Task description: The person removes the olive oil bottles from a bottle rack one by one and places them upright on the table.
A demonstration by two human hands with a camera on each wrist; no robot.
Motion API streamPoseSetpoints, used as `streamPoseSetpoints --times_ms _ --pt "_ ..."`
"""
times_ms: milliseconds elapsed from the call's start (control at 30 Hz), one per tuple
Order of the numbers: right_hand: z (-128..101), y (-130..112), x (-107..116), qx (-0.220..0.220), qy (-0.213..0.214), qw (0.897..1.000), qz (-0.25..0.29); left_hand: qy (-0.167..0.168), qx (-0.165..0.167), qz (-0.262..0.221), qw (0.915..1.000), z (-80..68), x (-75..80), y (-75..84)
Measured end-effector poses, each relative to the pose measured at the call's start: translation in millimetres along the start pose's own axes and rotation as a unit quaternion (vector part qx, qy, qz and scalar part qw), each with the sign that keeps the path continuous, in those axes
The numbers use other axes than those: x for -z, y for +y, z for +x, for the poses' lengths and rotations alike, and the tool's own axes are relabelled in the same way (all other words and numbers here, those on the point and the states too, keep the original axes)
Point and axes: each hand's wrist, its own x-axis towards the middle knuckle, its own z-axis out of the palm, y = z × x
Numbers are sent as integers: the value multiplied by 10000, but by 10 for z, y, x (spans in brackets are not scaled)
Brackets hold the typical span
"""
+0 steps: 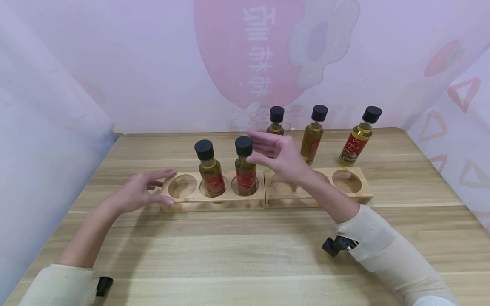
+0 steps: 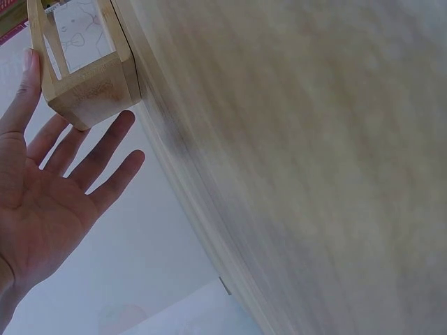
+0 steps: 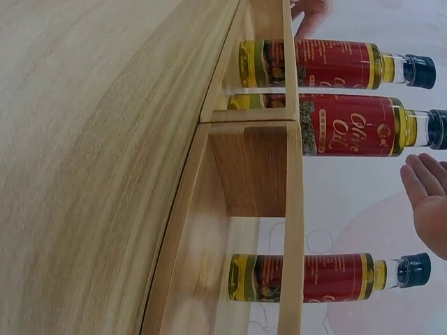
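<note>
Two bottles of olive oil with black caps and red labels, the left bottle (image 1: pixel 212 178) and the right bottle (image 1: pixel 246 176), stand in round holes of the left wooden rack (image 1: pixel 229 205). My left hand (image 1: pixel 139 191) holds that rack's left end, thumb at the front corner and index finger at the back. In the left wrist view its other fingers (image 2: pixel 105 150) spread beside the end face. My right hand (image 1: pixel 281 155) is raised just right of the right bottle's cap, fingers extended and thumb apart. The right wrist view shows its fingertips (image 3: pixel 419 171) close to that cap (image 3: pixel 438 129).
A second wooden rack (image 1: pixel 317 203) with round holes adjoins the left one end to end. Behind it three more olive oil bottles stand on the table: one (image 1: pixel 275 127) partly hidden by my right hand, a middle one (image 1: pixel 311 142) and one at right (image 1: pixel 354 144). A printed curtain (image 1: pixel 153 63) hangs behind.
</note>
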Motion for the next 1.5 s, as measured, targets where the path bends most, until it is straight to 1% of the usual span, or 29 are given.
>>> streamPoseSetpoints --times_ms 300,567,833,1300,1500 --pt "40 -2 -103 -191 -35 9997 121 30 25 -34 10000 -13 1 10" --pt "67 12 -129 -358 -104 9992 162 11 99 -76 9999 -14 3 5" --pt "80 -1 -145 -315 -1 9994 116 -17 -8 -47 10000 -2 3 3" --pt "85 16 -152 -177 136 9996 193 0 49 5 10000 -9 1 19" --pt "88 3 -148 -45 172 9995 255 -17 -3 -4 10000 -2 6 9"
